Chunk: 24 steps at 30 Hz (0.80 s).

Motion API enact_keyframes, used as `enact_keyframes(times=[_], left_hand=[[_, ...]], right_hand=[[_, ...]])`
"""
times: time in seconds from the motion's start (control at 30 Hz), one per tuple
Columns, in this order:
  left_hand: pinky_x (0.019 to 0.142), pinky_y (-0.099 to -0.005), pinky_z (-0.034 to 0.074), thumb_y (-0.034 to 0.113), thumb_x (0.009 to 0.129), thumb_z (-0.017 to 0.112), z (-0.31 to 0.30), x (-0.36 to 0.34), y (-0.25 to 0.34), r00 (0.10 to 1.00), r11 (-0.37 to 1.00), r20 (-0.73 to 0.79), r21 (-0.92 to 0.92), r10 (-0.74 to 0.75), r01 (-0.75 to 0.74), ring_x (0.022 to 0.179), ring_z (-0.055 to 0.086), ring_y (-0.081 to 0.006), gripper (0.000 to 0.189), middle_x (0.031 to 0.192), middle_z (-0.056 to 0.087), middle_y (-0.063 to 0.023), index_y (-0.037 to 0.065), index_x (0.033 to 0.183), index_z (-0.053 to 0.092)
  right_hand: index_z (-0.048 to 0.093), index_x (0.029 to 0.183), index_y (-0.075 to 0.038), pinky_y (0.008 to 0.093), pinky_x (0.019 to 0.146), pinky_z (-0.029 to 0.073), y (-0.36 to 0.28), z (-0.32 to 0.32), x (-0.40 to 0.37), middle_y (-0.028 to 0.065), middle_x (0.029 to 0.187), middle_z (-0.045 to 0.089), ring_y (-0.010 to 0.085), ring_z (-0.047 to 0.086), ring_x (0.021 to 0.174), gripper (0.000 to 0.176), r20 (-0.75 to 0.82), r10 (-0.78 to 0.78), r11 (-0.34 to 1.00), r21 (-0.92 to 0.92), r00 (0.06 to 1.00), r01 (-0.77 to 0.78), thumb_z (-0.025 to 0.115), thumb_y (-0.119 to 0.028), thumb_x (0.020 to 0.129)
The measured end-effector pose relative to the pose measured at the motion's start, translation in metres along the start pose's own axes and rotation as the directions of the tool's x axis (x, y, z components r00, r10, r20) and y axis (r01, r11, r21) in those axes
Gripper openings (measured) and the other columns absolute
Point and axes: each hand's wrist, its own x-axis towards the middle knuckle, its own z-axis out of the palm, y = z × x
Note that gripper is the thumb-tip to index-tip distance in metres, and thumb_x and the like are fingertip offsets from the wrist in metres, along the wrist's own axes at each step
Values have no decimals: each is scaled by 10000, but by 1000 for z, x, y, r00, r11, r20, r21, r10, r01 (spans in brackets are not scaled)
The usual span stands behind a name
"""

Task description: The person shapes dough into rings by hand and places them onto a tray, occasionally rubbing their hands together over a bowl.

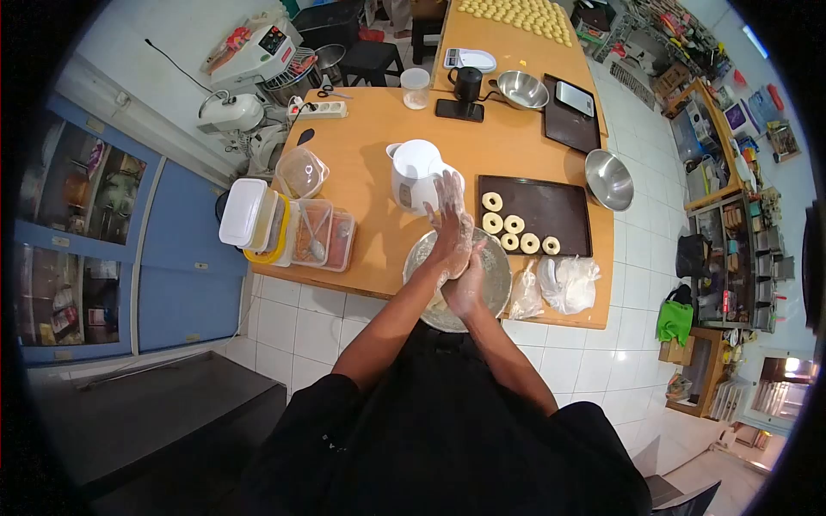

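Over a metal bowl (pixel 497 288) at the table's near edge, my two hands touch each other. My left hand (pixel 451 228) is raised with its fingers stretched out and coated in flour or dough. Against the base of that palm rests my right hand (pixel 465 285), its fingers partly hidden. A white pitcher (pixel 413 179) stands just beyond the bowl. To the right lies a dark tray (pixel 551 206) with several dough rings (pixel 514 224) along its left and near sides.
Plastic bags (pixel 570 284) lie right of the bowl. Food containers (pixel 311 232) stand at the left. Farther back are a black mug (pixel 466 83), a phone (pixel 459 110), metal bowls (pixel 609 180), a second tray (pixel 572 125), a power strip (pixel 323 110) and many dough pieces (pixel 516 17).
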Motion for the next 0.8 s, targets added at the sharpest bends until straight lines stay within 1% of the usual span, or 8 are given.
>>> enact_keyframes(times=[0.1,0.23,0.37,0.4,0.43,0.57,0.63,0.8], left_hand=[[1059,-579,-144,581,938,156,26,-25,-17,999,999,2,-3,39,-39,1424,-142,-332,772,1557,-98,-140,94,1489,-79],[1061,-581,-140,570,939,161,27,-60,12,983,955,183,-285,-25,78,1425,-138,-330,766,1558,-95,-138,90,1491,-68],[1061,-577,-147,581,934,174,24,-58,23,994,869,111,-494,17,40,1425,-138,-323,777,1557,-102,-133,94,1492,-64],[1061,-576,-148,584,933,177,19,-53,24,997,859,74,-512,37,6,1426,-137,-322,780,1557,-104,-132,95,1492,-63],[1061,-575,-150,586,932,180,15,-46,25,998,852,30,-523,60,-35,1426,-137,-320,783,1557,-106,-130,96,1492,-61],[1060,-570,-156,597,927,193,10,-8,11,987,930,-118,-338,108,-142,1427,-137,-314,794,1557,-113,-125,100,1494,-57],[1069,-542,-162,682,879,184,5,9,1,993,971,-102,-226,59,-81,1432,-136,-281,873,1560,-120,-94,121,1494,-78],[1076,-575,-110,595,899,322,22,-25,-15,994,994,36,38,102,-103,1421,-153,-332,898,1546,-160,-139,92,1470,-155]], right_hand=[[124,1495,-164,432,1131,200,-7,-13,3,73,1526,216,241,217,1397,774,63,-42,997,74,997,37,168,-670,911],[31,1504,-201,447,1144,183,-19,-18,3,61,1551,139,221,164,1419,782,132,-112,971,224,985,80,163,-680,900],[61,1503,-175,428,1134,215,-10,-15,7,40,1527,207,218,218,1397,722,76,-245,967,-55,966,250,175,-618,945],[115,1499,-169,383,1155,85,-10,-15,7,-21,1557,118,184,117,1428,701,1,-124,987,-99,992,123,200,-600,953],[118,1498,-167,381,1154,90,-12,2,1,-13,1555,123,186,126,1424,696,6,-130,982,-139,992,129,204,-594,956],[155,1491,-153,398,1145,144,-1,36,-23,44,1537,178,222,201,1398,701,-51,-99,991,-96,994,94,226,-598,954],[162,1488,-146,414,1140,169,1,22,-19,56,1527,205,240,229,1388,726,15,-67,998,-12,998,67,234,-619,942],[40,1502,-172,423,1142,164,-15,-1,-3,85,1542,149,277,188,1404,799,64,-107,993,55,992,104,177,-683,904]])
